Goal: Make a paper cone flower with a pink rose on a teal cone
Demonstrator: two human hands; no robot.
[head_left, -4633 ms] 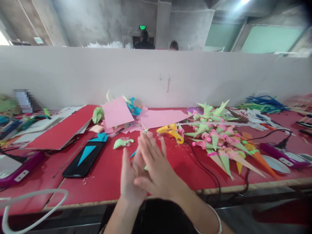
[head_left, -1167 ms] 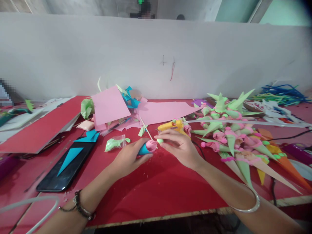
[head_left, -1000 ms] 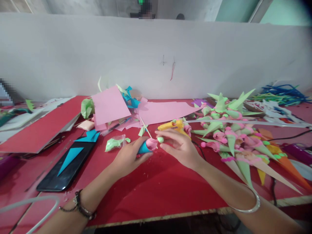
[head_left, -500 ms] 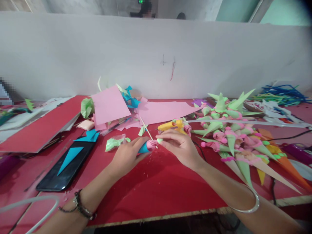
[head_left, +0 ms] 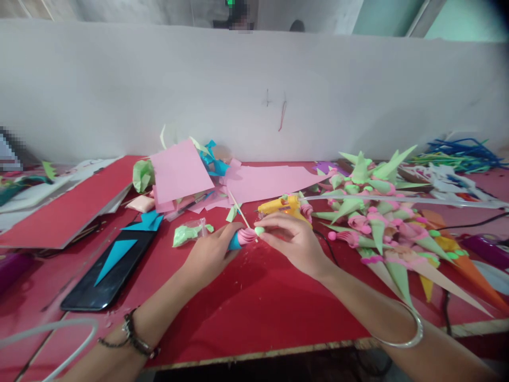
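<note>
The left hand (head_left: 209, 252) is wrapped around a blue cone (head_left: 234, 242), its grip curled over the sides, seemingly to steady it while leaving the wide end exposed toward the right. A ridged pink swirl (head_left: 247, 235) fills that end. The right hand (head_left: 292, 241) grasps a small pale green ball (head_left: 259, 231) between thumb and fingertips at the swirl's tip; such a light pinch probably spares the ball's round shape. Whether ball and swirl actually touch is too small to tell. The hands meet over the middle of a red table (head_left: 246, 307).

Just beyond them, a thin wooden stick (head_left: 238, 209) slants down behind the swirl. A yellow glue gun (head_left: 293, 206) lies behind the right hand, probably kept there for easy reach. Near the left hand is a clear bag of green material (head_left: 185, 234).

Farther left, a blue paper triangle (head_left: 115, 260) lies flat on a black phone (head_left: 119, 276), perhaps simply used as a handy surface. To the right, a heap of decorated cones (head_left: 376, 225), mostly green and pink, is piled to one side, likely to keep them away from the hands. Pink sheets (head_left: 270, 183) lie toward the back, before a pale partition (head_left: 159, 79).
</note>
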